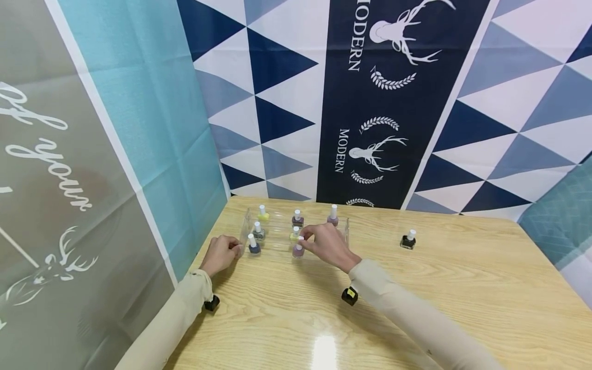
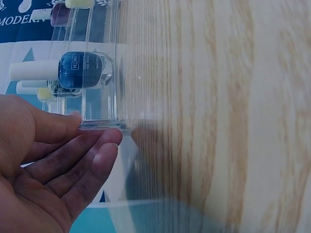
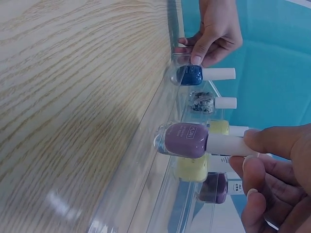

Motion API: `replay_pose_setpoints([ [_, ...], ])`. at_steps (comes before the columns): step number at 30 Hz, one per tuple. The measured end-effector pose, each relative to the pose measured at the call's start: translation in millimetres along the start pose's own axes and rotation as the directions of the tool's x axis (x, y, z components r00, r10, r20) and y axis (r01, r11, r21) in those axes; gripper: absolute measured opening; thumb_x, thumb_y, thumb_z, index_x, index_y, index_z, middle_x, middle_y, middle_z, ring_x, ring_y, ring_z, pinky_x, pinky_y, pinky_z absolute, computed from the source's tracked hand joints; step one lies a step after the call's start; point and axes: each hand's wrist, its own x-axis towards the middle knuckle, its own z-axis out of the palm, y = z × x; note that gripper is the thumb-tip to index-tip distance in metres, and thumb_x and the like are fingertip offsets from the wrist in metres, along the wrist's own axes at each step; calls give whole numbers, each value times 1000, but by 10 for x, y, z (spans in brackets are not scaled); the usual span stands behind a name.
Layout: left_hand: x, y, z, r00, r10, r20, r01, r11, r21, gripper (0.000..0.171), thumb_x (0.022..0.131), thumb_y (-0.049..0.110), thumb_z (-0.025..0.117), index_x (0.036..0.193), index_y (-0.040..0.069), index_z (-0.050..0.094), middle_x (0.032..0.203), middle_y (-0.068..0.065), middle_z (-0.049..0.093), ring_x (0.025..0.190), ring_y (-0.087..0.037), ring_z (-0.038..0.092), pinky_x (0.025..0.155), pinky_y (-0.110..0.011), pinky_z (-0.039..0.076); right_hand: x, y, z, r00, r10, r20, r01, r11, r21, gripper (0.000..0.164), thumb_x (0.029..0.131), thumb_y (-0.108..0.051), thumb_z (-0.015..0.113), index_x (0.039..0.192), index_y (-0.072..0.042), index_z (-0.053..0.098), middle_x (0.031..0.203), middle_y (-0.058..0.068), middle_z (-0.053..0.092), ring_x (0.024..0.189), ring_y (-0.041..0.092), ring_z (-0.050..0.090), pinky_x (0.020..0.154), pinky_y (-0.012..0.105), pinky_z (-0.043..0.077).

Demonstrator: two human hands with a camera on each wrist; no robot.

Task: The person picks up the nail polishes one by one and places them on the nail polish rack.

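Note:
A clear stepped rack (image 1: pixel 277 237) holds several nail polish bottles with white caps. At its left end, the left hand (image 1: pixel 221 254) holds the rack's corner between thumb and fingers. A dark blue nail polish bottle (image 2: pixel 80 70) stands in the front row near that hand. The right hand (image 1: pixel 329 245) pinches the white cap of a mauve nail polish bottle (image 3: pixel 185 140), whose base is at the front row. Just behind it is a yellow nail polish bottle (image 3: pixel 191 167). A glitter nail polish bottle (image 3: pixel 201 102) stands in the tier behind the blue one.
On the wooden table (image 1: pixel 277 318), a black nail polish bottle (image 1: pixel 408 240) stands to the right. Another black bottle (image 1: pixel 350 296) is beside the right forearm, and a dark bottle (image 1: pixel 211 303) is partly hidden by the left sleeve. Patterned cloth (image 1: pixel 282 103) hangs behind the table.

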Motion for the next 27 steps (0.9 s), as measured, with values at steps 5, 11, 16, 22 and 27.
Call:
replay_pose_setpoints([
  [5,14,6,1,1000,-9,-5,9,1000,4,18,100,4,65,87,5,76,71,-3,68,58,-16,54,57,-32,44,26,-15,24,1000,-2,2,2,1000,-13,4,92,-17,79,93,-14,79,86,-3,77,54,2,46,46,24,36],
  [11,22,5,-4,1000,-6,-10,6,1000,8,16,100,4,65,89,5,77,72,-3,69,59,-15,54,59,-33,45,40,-12,59,1000,-2,1,2,1000,-13,4,91,-17,79,92,-13,79,85,-4,77,62,3,55,49,24,43],
  [16,23,7,-7,1000,-3,-13,3,1000,6,15,100,4,66,90,4,77,74,-3,69,60,-15,55,59,-33,46,49,-11,90,1000,5,1,-5,1000,-20,5,90,-19,82,90,-14,79,84,-3,77,66,4,59,53,23,46],
  [22,16,8,-3,1000,-9,-7,9,1000,9,16,100,3,65,89,4,77,74,-4,69,60,-15,55,59,-33,46,55,-13,127,1000,-9,6,10,1000,-28,6,89,-18,83,88,-14,79,84,-1,77,61,4,56,50,22,43],
  [27,13,4,7,1000,-13,-4,13,1000,12,17,100,3,65,87,5,76,74,-4,69,61,-15,55,60,-33,46,63,-25,156,1000,-13,2,13,998,-55,8,89,-20,83,87,-14,79,84,-2,77,60,3,54,50,21,41],
])
